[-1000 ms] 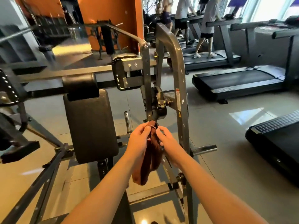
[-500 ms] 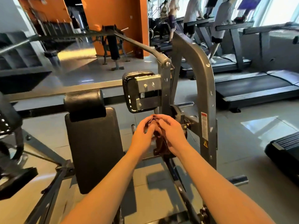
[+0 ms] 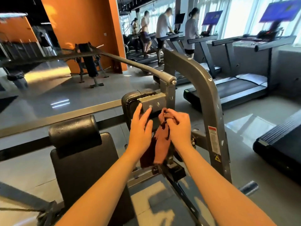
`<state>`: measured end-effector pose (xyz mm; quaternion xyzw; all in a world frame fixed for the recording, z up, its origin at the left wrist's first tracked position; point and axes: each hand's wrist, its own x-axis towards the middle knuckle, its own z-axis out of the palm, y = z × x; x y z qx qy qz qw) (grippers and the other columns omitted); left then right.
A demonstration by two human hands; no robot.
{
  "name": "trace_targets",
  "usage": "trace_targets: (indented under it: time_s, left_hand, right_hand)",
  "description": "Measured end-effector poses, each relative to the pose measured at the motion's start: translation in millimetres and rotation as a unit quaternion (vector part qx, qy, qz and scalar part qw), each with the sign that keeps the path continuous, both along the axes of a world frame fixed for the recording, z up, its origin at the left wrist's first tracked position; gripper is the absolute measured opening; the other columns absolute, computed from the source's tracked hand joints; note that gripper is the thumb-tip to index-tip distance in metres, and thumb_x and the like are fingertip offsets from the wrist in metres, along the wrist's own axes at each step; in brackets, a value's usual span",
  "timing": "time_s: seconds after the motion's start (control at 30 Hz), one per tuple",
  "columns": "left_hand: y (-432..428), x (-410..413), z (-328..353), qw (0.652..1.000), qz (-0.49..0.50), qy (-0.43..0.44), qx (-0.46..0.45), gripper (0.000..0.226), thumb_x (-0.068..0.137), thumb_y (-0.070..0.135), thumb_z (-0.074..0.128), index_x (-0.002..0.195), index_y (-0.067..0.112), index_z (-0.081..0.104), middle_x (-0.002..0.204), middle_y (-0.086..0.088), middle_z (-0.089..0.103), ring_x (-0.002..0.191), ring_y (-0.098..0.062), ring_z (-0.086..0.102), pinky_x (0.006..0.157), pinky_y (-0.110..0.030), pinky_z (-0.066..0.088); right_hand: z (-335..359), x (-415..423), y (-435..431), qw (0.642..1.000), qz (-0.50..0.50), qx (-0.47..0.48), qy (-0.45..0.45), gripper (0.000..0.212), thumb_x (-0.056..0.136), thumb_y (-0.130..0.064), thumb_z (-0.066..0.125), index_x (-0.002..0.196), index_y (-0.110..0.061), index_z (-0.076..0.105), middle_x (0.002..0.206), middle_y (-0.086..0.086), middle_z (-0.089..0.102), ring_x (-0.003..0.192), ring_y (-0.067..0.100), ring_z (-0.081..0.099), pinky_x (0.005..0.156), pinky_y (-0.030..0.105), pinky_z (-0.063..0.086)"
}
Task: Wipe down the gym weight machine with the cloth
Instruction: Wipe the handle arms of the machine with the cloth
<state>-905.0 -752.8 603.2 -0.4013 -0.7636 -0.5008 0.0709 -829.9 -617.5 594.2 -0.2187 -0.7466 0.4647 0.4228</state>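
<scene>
Two hands are mid-frame at the weight machine (image 3: 208, 95). The right hand (image 3: 178, 126) pinches the brown cloth (image 3: 161, 141); the left hand (image 3: 140, 132) has straight fingers.

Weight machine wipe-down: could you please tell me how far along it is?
Nothing looks visibly finished; no wiped patch can be told apart. In hand: the right hand pinches the brown cloth beside the metal bracket, while the left hand rests straight fingers on it. Probably left: the grey frame and black back pad.
</scene>
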Motion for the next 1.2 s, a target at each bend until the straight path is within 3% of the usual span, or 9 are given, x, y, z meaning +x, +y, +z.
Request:
trace_targets:
  time_s: [0.13, 0.23, 0.37, 0.5, 0.63, 0.73, 0.9, 1.0, 1.2]
  left_hand:
    - [18, -34, 5, 0.986, 0.029, 0.132, -0.096, 0.056, 0.107, 0.024, 0.047, 0.159, 0.02, 0.028, 0.168, 0.003, 0.011, 0.155, -0.02, 0.002, 0.125, -0.034, 0.001]
    - [25, -47, 1, 0.975, 0.067, 0.184, -0.107, 0.055, 0.106, 0.027, 0.047, 0.158, 0.018, 0.032, 0.166, 0.002, 0.023, 0.152, -0.025, 0.009, 0.122, -0.025, -0.004]
    - [31, -44, -7, 0.981, 0.076, 0.161, -0.079, 0.052, 0.108, 0.028, 0.043, 0.158, 0.022, 0.032, 0.166, 0.008, 0.023, 0.153, -0.019, 0.004, 0.117, -0.013, -0.012]
    - [35, -42, -10, 0.981, 0.08, 0.163, -0.072, 0.05, 0.108, 0.028, 0.042, 0.157, 0.021, 0.033, 0.166, 0.007, 0.023, 0.153, -0.021, 0.004, 0.118, -0.017, -0.009]
    - [33, -43, -9, 0.987, 0.065, 0.134, -0.058, 0.05, 0.109, 0.033, 0.036, 0.158, 0.025, 0.033, 0.165, 0.012, 0.022, 0.152, -0.015, 0.003, 0.119, -0.022, -0.001]
    - [34, -45, -11, 0.988, 0.06, 0.132, -0.051, 0.05, 0.107, 0.035, 0.033, 0.157, 0.025, 0.034, 0.164, 0.013, 0.023, 0.152, -0.012, 0.003, 0.121, -0.027, 0.003]
    - [30, -45, -8, 0.988, 0.058, 0.13, -0.061, 0.048, 0.109, 0.03, 0.036, 0.157, 0.025, 0.033, 0.163, 0.018, 0.021, 0.149, -0.005, -0.001, 0.115, -0.012, -0.005]
    - [24, -48, -7, 0.987, 0.041, 0.141, -0.062, 0.05, 0.108, 0.035, 0.033, 0.157, 0.025, 0.03, 0.163, 0.02, 0.016, 0.153, -0.009, 0.002, 0.118, -0.013, -0.006]
    - [20, -35, -11, 0.997, 0.009, 0.073, -0.038, 0.052, 0.11, 0.027, 0.037, 0.158, 0.031, 0.017, 0.165, 0.021, 0.006, 0.153, 0.0, -0.005, 0.126, -0.031, 0.004]
  right_hand:
    - [31, -34, 6, 0.998, -0.035, 0.044, 0.031, 0.032, 0.101, -0.013, 0.058, 0.133, -0.011, 0.064, 0.116, 0.003, 0.049, 0.099, -0.025, 0.042, 0.087, -0.001, 0.035]
    - [31, -55, -4, 0.995, -0.046, 0.063, 0.057, 0.029, 0.101, -0.007, 0.058, 0.129, -0.01, 0.067, 0.112, -0.007, 0.051, 0.1, -0.022, 0.047, 0.086, -0.003, 0.034]
    - [16, -48, 2, 0.997, -0.028, 0.06, 0.034, 0.027, 0.097, -0.004, 0.062, 0.117, -0.017, 0.074, 0.109, -0.014, 0.061, 0.1, -0.019, 0.054, 0.09, 0.0, 0.038]
    - [4, -33, 8, 0.998, -0.005, 0.07, 0.002, 0.029, 0.093, -0.005, 0.065, 0.113, -0.023, 0.076, 0.114, -0.009, 0.07, 0.105, -0.006, 0.06, 0.101, 0.016, 0.046]
    - [24, -43, 8, 0.995, -0.031, 0.084, 0.045, 0.026, 0.098, -0.008, 0.061, 0.118, -0.019, 0.075, 0.116, -0.009, 0.068, 0.107, -0.012, 0.055, 0.092, -0.001, 0.036]
    - [18, -48, -1, 0.996, -0.024, 0.08, 0.041, 0.026, 0.097, -0.008, 0.063, 0.116, -0.018, 0.076, 0.117, -0.007, 0.068, 0.105, -0.01, 0.057, 0.093, 0.002, 0.04]
    - [-8, -32, -1, 0.997, 0.008, 0.077, -0.032, 0.025, 0.096, -0.008, 0.064, 0.112, -0.022, 0.076, 0.113, -0.007, 0.068, 0.099, -0.012, 0.056, 0.099, 0.02, 0.048]
    - [15, -36, 0, 0.995, -0.021, 0.089, 0.05, 0.026, 0.1, -0.011, 0.059, 0.122, -0.017, 0.071, 0.119, -0.008, 0.06, 0.108, -0.016, 0.051, 0.095, 0.003, 0.038]
    - [25, -51, -7, 0.995, 0.0, 0.073, 0.061, 0.02, 0.098, -0.011, 0.063, 0.114, -0.014, 0.076, 0.114, -0.01, 0.061, 0.104, -0.02, 0.051, 0.088, -0.001, 0.038]
